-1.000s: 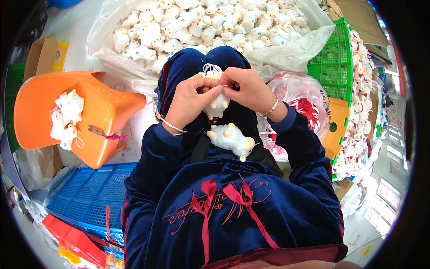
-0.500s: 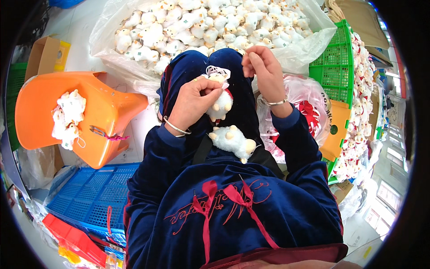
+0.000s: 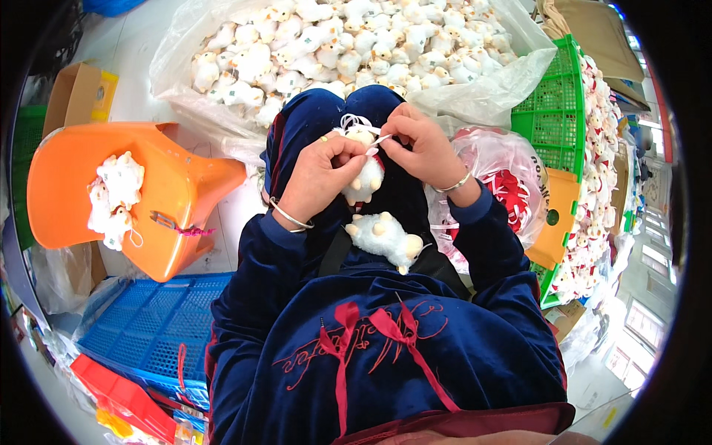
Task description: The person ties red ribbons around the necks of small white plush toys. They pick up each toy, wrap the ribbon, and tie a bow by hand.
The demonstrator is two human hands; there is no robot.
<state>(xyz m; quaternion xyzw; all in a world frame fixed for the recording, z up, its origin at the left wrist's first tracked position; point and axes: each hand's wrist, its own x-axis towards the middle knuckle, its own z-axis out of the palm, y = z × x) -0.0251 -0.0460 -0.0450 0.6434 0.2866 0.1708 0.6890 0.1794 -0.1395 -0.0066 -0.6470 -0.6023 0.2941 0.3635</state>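
White ribbon point(image 3: 381, 139) is being pinched between two hands, close to the neck of a plush toy point(image 3: 365, 182). By the left hand point(image 3: 324, 165), it is being gripped with thumb and forefinger pressed together, beside the toy's head; the remaining fingers are being kept curled. By the right hand point(image 3: 424, 152), the ribbon's free end is being held, also with thumb and forefinger closed on it. Whether the toy itself is being squeezed by the left fingers cannot be told.

The toy is being supported between the thighs, over dark blue trousers point(image 3: 315, 111), with its head being pointed toward the knees. White fluffy fur, pale beige feet and a red piece at the neck are being shown, and a white loop is being seen above the head.

One toy is being worked on by the hands, and one second toy point(image 3: 386, 237) is being carried on the lap, lying on its back. On one orange chair point(image 3: 63, 163), what seem to be three toys point(image 3: 120, 182) are being held, beside one small metal tool point(image 3: 165, 220). Beyond the knees, a heap of toys point(image 3: 348, 48), too many for counting, is being contained by one clear plastic sheet point(image 3: 512, 74).
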